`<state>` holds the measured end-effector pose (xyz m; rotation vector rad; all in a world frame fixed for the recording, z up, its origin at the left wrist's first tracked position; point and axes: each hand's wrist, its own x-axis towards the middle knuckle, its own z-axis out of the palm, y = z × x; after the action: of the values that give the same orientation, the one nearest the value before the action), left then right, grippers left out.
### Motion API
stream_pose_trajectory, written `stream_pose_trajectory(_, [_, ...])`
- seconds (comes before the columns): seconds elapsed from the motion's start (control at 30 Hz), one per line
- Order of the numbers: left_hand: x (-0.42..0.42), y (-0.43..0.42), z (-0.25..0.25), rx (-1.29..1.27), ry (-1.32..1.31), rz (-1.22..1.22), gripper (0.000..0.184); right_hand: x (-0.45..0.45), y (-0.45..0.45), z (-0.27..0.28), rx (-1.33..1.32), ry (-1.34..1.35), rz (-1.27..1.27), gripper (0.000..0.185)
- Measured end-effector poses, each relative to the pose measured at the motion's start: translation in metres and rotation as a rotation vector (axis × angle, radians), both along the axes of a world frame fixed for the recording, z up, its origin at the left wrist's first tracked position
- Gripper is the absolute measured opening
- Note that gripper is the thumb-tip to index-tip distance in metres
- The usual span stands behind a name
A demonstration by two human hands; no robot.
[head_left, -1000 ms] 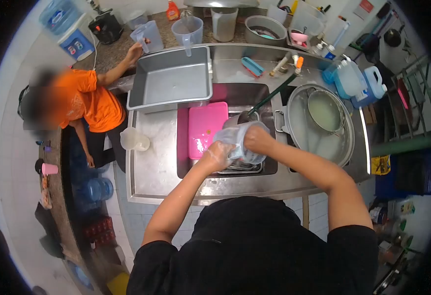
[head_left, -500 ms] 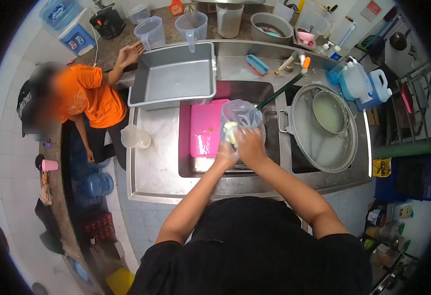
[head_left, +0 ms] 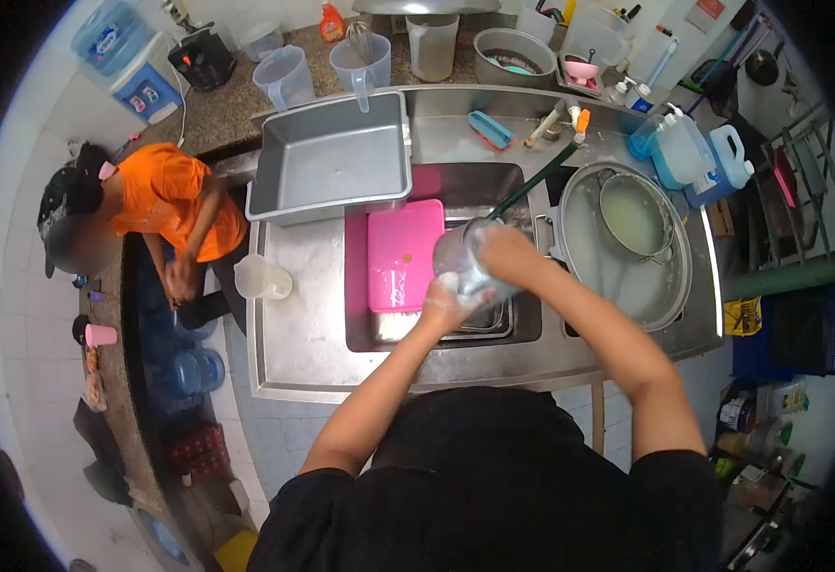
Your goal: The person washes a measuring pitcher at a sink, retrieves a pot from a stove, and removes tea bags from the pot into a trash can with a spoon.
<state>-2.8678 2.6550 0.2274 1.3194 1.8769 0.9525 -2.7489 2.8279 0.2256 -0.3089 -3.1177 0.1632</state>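
Observation:
Over the sink (head_left: 365,329) I have a clear plastic jug (head_left: 475,276), tilted and streaked with suds. My left hand (head_left: 444,307) is closed around its near lower side, with white foam at the fingers. Against the jug's upper right side, my right hand (head_left: 511,255) is curled and slightly blurred; whatever its fingers hold is hidden. A pink tray or lid (head_left: 404,255) leans in the sink left of the jug. Below my hands, a metal pan (head_left: 494,324) shows in part. The green hose (head_left: 537,179) reaches down behind the jug.
A grey tub (head_left: 332,153) stands on the sink's back left edge, a cloudy pitcher (head_left: 263,278) on the left drainboard. To the right is a large pot (head_left: 618,296) with a smaller bowl (head_left: 635,214) inside. Soap jugs (head_left: 689,153) stand behind it. A person in orange (head_left: 170,195) sits left.
My right hand has moved up and right along the jug, which has tilted. The pale yellow-white sponge seen at my fingers is now out of sight. The other person's hand has left the grey tub.

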Motion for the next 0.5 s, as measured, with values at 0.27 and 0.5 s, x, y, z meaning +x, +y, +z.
stream_pose_trajectory(0.27, [0.012, -0.036, -0.016, 0.107, 0.413, -0.192, 0.035, -0.02, -0.058, -0.1, -2.015, 0.288, -0.75, 0.054])
stream_pose_trajectory(0.5, [-0.035, -0.034, 0.038, 0.074, 0.145, -0.234, 0.021, -0.028, -0.065, -0.045, -1.024, 0.034, -0.19, 0.073])
